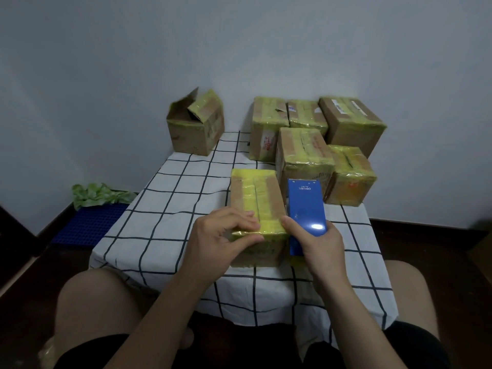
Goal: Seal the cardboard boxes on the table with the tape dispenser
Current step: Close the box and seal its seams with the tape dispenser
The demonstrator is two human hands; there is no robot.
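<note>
My left hand point(223, 235) pinches the end of the near box point(255, 206) on the table point(173, 209); my right hand point(318, 243) grips the tape dispenser point(306, 206) just beside it. 5 taped boxes point(303, 153) crowd behind, 1 open box point(195, 126) far left.

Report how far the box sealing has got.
Done: five boxes at the back right look wrapped in yellow tape. In hand: the left hand grips the near box at its taped front edge while the right hand holds the blue tape dispenser beside it. Left: the open box at the back left, flaps up.
</note>
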